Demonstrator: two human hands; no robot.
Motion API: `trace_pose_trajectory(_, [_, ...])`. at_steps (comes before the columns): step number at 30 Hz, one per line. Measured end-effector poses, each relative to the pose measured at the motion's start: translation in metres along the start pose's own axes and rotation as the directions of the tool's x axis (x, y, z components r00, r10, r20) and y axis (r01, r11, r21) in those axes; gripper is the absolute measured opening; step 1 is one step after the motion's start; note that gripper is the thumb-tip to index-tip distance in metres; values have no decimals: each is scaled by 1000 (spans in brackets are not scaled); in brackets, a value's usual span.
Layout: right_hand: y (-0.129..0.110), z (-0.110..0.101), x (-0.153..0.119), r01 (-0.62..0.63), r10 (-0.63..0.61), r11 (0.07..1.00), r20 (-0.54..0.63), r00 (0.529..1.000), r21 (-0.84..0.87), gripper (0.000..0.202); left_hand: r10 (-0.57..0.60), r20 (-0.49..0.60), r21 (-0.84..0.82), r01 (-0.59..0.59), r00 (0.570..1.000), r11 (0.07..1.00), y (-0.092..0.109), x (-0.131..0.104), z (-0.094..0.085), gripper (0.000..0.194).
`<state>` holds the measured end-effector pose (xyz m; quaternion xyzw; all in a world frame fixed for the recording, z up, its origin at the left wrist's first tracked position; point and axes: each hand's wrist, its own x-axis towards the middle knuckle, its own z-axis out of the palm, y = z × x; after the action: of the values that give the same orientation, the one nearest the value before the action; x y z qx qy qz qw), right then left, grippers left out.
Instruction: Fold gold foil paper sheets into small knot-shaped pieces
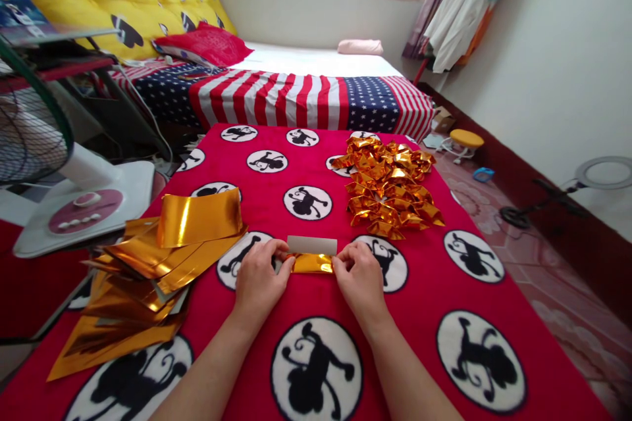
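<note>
Between my two hands lies a sheet of gold foil paper (312, 264), partly folded over so that a grey-white strip of its back shows along the far side. My left hand (261, 274) pinches its left end with thumb and forefinger, and my right hand (360, 276) pinches the right end. Left of my hands is a loose pile of flat gold foil sheets (200, 217), some overlapping at angles. Beyond my right hand sits a heap of folded gold foil pieces (390, 184) with crimped, pointed ends.
A red cloth with black-and-white monkey circles (409, 348) covers the work surface. On the left stands a fan with a white base (118, 184). Behind is a bed with a striped, starred cover (296, 99). A yellow stool (467, 139) and a ring light (605, 172) are at the right.
</note>
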<state>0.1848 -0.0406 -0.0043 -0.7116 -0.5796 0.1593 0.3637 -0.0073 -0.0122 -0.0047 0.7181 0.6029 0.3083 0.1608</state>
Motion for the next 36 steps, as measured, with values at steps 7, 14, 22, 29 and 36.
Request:
trace_pose_trajectory(7, [1,2,1,4,-5,1000,-23,1000,-14,15,13,-27,-6,-13,1000,1000,-1,0,1,11])
trace_pose_trajectory(14, [-2,0,2,-2,2,1000,3,1000,-24,15,16,-24,51,-15,1000,999,1,0,0,15])
trace_pose_trajectory(22, [0,0,2,-23,23,1000,-14,1000,-14,4,45,-4,175,-43,999,984,-3,1,-4,28])
trace_pose_trajectory(29, [2,3,-1,-28,30,999,-52,998,28,20,47,41,64,-50,998,997,-6,8,-8,15])
trace_pose_trajectory(36, [-3,-6,-4,-27,17,946,34,999,324,35,-73,228,-555,191,971,810,-1,7,-13,21])
